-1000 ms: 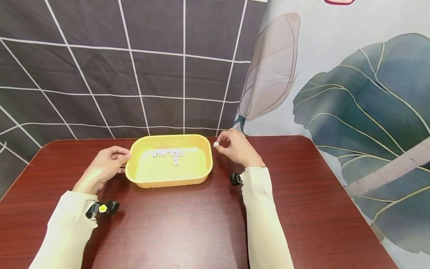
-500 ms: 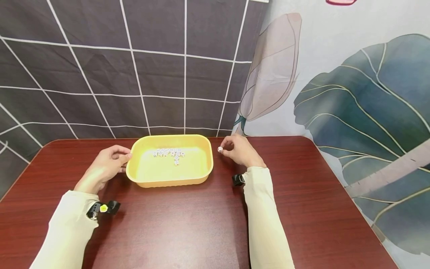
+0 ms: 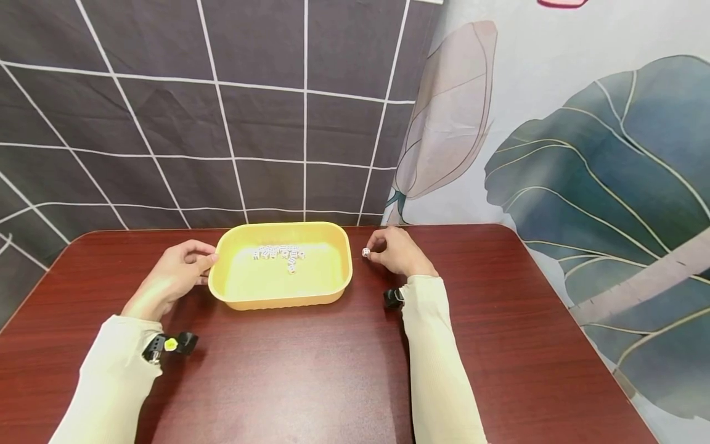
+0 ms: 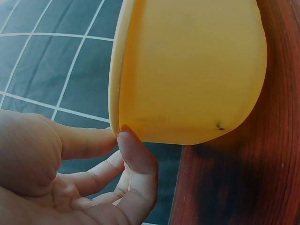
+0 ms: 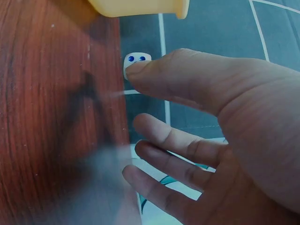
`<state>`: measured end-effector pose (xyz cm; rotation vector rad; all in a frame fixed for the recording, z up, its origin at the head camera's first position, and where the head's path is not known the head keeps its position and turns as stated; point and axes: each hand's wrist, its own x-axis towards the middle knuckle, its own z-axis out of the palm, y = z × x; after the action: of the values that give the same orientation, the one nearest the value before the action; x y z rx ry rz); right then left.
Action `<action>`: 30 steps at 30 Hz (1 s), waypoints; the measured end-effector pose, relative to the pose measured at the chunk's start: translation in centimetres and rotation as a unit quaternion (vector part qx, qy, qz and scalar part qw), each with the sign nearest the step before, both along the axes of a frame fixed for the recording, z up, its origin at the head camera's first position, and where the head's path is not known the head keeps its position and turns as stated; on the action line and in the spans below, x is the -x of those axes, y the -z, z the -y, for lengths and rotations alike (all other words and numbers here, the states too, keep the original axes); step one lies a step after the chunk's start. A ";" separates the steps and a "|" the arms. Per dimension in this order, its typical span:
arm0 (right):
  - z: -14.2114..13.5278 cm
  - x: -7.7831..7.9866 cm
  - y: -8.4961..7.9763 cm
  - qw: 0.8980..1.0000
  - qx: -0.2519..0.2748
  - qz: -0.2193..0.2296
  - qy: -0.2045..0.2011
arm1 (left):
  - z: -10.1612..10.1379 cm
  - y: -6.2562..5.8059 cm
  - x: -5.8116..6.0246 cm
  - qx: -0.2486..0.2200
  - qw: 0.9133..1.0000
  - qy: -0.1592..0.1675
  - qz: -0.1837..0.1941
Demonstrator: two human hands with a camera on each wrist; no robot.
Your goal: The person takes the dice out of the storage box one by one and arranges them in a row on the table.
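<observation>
A yellow plastic basin [image 3: 252,285] stands on the table with several white dice [image 3: 277,251] lying in its far half. With thumb and finger my left hand [image 3: 176,271] pinches the basin's left rim, a grip that the left wrist view shows close up on the yellow wall [image 4: 192,70]. To the right of the basin, my right hand [image 3: 398,251] pinches a single white die [image 3: 366,252] between thumb and fingertip. Blue dots mark the visible face of that die [image 5: 137,59] in the right wrist view, where the thumb covers part of it. The other fingers of this hand spread apart below.
The reddish-brown wooden table [image 3: 277,382] reaches toward me and out to both sides. Close behind it hangs a dark cloth with white grid lines [image 3: 266,123]. A leaf-patterned curtain [image 3: 554,154] covers the right side.
My right hand has moved slightly right and toward me with the die, away from the basin's rim. The left hand and the basin have stayed in place.
</observation>
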<state>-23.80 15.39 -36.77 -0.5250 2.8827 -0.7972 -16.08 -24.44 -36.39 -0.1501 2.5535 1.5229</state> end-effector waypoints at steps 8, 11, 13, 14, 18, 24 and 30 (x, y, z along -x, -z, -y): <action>-0.2 0.3 0.8 1.000 -0.002 0.010 -0.010 | 0.0 0.1 0.0 -0.001 1.000 0.002 -0.002; -0.2 0.3 0.9 1.000 -0.004 0.003 -0.012 | 0.0 0.0 0.0 -0.001 1.000 0.003 -0.003; -0.2 0.3 0.9 1.000 -0.009 0.001 -0.010 | 0.0 0.0 0.0 -0.001 1.000 0.003 -0.004; -0.2 0.3 0.9 1.000 -0.011 0.004 -0.005 | 0.0 0.0 0.0 -0.001 1.000 0.003 -0.004; -0.1 0.2 1.0 1.000 -0.021 0.010 0.006 | 0.0 0.0 0.0 0.002 1.000 0.005 -0.003; 0.1 0.1 1.1 0.999 -0.027 0.019 0.011 | 0.0 -0.1 0.0 -0.004 1.000 0.006 -0.006; 0.2 0.2 1.4 0.999 -0.031 0.013 0.005 | -0.1 -0.1 -0.1 -0.016 1.000 0.004 -0.006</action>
<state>-23.96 15.15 -38.15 -0.4907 2.8771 -0.7086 -16.01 -24.32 -36.33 -0.1261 2.5346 1.5655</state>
